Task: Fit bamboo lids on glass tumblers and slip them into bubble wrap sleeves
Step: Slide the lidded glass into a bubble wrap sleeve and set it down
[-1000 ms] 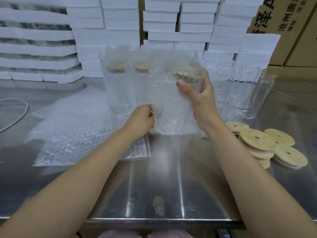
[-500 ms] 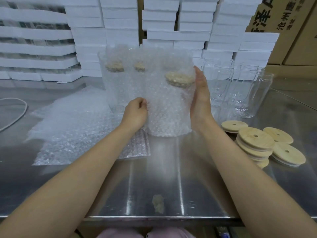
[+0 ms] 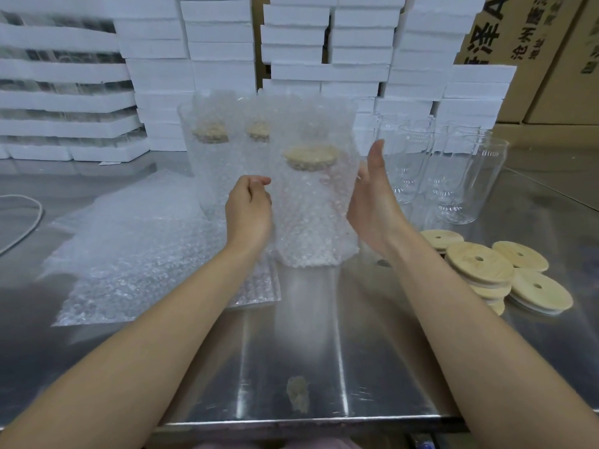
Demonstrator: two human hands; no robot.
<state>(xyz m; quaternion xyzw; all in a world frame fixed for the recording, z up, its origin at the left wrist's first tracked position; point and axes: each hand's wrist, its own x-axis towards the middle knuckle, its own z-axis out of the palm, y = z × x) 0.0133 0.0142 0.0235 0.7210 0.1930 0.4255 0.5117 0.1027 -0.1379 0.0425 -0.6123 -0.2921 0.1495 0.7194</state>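
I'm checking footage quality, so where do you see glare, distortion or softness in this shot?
Head view: bright glare streaks on the steel table; head view: stacked white foam trays slant and bow at the left edge, wide-angle distortion; head view: the bamboo lid looks hazy through the bubble wrap sleeve, and clear tumblers nearly vanish against white.

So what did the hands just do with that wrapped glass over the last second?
The right hand let go of the top of the wrapped glass and now stands open beside it. The left hand moved slightly up its left side, fingers curled; whether it grips is unclear. The glass stays upright on the table; lids and bare glasses did not move.
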